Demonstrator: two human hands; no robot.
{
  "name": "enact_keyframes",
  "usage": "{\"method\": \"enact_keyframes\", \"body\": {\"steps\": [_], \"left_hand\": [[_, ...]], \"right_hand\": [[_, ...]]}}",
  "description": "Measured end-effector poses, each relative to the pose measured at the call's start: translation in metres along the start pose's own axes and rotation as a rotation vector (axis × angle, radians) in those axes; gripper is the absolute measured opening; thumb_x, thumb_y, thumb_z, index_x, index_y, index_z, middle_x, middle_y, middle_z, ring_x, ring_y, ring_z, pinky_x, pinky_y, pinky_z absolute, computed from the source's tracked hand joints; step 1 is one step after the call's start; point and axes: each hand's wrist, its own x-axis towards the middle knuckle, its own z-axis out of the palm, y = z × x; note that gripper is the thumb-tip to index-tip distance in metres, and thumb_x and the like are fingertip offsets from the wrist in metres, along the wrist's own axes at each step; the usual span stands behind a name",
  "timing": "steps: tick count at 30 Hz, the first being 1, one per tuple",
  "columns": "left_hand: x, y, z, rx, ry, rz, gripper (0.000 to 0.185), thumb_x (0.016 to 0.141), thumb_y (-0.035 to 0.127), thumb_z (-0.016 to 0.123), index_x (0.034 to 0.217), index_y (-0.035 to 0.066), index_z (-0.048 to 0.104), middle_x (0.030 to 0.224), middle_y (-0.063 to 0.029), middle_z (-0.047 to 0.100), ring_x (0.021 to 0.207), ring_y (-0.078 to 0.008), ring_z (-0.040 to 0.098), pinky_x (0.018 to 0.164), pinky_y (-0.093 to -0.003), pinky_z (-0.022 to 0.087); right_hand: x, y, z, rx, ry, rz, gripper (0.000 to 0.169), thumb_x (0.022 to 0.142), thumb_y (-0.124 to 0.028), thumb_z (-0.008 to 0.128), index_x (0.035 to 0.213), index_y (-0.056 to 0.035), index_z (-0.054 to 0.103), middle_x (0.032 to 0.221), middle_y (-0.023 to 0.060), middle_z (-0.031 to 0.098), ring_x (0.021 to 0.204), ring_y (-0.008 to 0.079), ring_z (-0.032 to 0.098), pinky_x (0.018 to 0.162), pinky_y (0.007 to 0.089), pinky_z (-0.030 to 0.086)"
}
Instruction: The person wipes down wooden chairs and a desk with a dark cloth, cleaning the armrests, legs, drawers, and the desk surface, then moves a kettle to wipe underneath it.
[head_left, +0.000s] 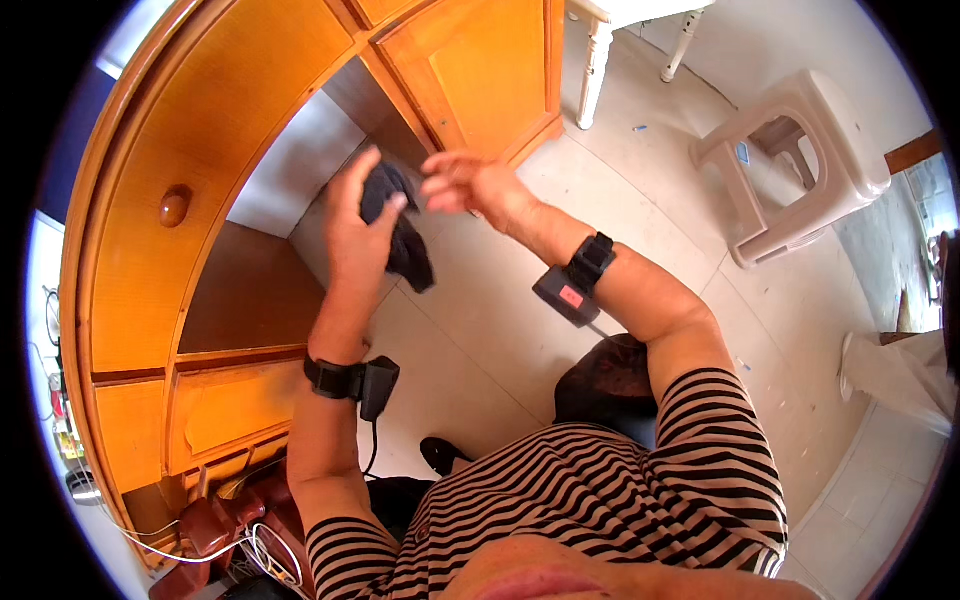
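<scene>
My left hand (356, 217) is raised before the kneehole of a wooden desk (255, 142), its fingers and thumb around a dark, limp piece of cloth (390, 195). One end of the cloth hangs down below the thumb; what kind of item it is I cannot tell. Just to the right of it, my right hand (476, 187) is held up with bent, parted fingers and nothing in them. A narrow gap separates those fingertips from the cloth. Both hands are slightly blurred. Each forearm wears a black strap with a small dark box.
At the right stands a beige plastic stool (825, 172). A white turned-leg piece of furniture (596, 67) is beyond the desk. White cables (274, 555) lie over reddish-brown furniture (217, 525) at lower left. A pale bag (900, 375) hangs at the right edge above the tiled floor (637, 202).
</scene>
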Motion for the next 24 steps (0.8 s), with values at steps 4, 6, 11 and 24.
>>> {"method": "enact_keyframes", "body": {"steps": [4, 6, 11, 24], "left_hand": [[0.07, 0.069, -0.007, 0.353, 0.368, 0.735, 0.064, 0.08, 0.009, 0.078, 0.137, 0.01, 0.05, 0.145, -0.02, 0.035, 0.131, -0.0373, 0.036, 0.106, -0.0416, 0.035], [0.107, 0.081, 0.003, 0.604, 0.502, 0.894, 0.068, 0.077, 0.017, 0.08, 0.137, 0.012, 0.048, 0.145, -0.0223, 0.033, 0.128, -0.0437, 0.037, 0.104, -0.047, 0.035], [0.148, 0.031, 0.056, 1.118, 0.2, 0.854, 0.077, 0.072, 0.018, 0.077, 0.141, 0.018, 0.045, 0.142, -0.01, 0.042, 0.13, -0.0328, 0.041, 0.108, -0.05, 0.031], [0.043, -0.042, 0.16, 0.356, -0.295, 0.306, 0.017, 0.08, 0.012, 0.063, 0.097, 0.009, 0.065, 0.098, -0.0101, 0.062, 0.097, -0.0269, 0.059, 0.095, -0.0411, 0.043]], "right_hand": [[-0.002, -0.011, -0.013, 0.212, 0.346, -0.089, 0.017, 0.096, -0.012, 0.052, 0.111, -0.006, 0.057, 0.089, 0.0083, 0.07, 0.069, 0.0155, 0.062, 0.067, 0.0278, 0.051], [0.002, -0.005, -0.009, 0.226, 0.297, -0.079, 0.014, 0.094, -0.01, 0.052, 0.105, -0.009, 0.06, 0.087, 0.0062, 0.069, 0.067, 0.0135, 0.062, 0.066, 0.0265, 0.05], [0.006, 0.015, -0.002, 0.347, 0.217, 0.093, 0.017, 0.094, -0.006, 0.048, 0.105, -0.0097, 0.059, 0.085, 0.0046, 0.068, 0.066, 0.0126, 0.061, 0.066, 0.0274, 0.049], [0.006, 0.051, -0.043, 0.108, 0.494, -0.201, 0.05, 0.093, -0.02, 0.059, 0.138, -0.0133, 0.036, 0.121, 0.0079, 0.049, 0.113, 0.0223, 0.048, 0.099, 0.0375, 0.038]]}}
